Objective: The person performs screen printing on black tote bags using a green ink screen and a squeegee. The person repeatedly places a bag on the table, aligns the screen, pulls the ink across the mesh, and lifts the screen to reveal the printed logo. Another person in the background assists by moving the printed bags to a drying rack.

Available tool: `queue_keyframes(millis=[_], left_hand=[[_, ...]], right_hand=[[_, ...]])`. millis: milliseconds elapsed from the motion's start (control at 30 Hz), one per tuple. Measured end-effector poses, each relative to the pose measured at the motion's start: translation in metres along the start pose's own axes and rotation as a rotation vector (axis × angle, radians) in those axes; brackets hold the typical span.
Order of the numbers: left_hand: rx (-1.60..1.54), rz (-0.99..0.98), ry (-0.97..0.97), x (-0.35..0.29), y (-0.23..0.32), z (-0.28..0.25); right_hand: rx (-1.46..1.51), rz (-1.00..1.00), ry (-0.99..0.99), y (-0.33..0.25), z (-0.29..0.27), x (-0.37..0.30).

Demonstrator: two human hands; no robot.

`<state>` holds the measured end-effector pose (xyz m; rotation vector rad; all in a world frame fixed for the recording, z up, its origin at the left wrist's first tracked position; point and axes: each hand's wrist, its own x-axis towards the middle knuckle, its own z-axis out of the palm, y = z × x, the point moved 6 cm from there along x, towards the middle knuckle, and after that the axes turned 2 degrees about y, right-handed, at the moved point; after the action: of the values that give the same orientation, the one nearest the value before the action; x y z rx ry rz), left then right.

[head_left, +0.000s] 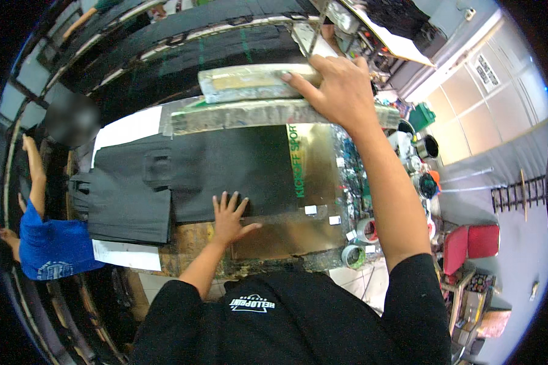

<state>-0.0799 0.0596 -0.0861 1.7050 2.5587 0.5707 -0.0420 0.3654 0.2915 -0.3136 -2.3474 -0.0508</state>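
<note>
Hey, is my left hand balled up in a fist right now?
No, the left hand is open, its fingers spread out over the near edge of the black cloth.

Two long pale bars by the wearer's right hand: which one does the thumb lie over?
The upper, shorter bar, which is partly yellowish. The lower, longer bar is grey-streaked and shows on both sides of the right hand.

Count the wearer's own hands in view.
2: the left hand, spread at the near edge of the black fabric; the right hand, at the pale bar. Neither is hidden.
</note>
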Motion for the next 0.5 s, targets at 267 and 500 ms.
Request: queue_keyframes(millis=[267, 500], left_hand=[[0.023, 0.024, -0.232, 0.061, 0.045, 0.051], [-0.032, 0.051, -0.227, 0.075, 0.106, 0.074]], right_hand=[[-0.029, 0.014, -0.046, 0.004, 0.004, 0.01], [-0.001, 0.003, -0.009, 0.003, 0.004, 0.006]])
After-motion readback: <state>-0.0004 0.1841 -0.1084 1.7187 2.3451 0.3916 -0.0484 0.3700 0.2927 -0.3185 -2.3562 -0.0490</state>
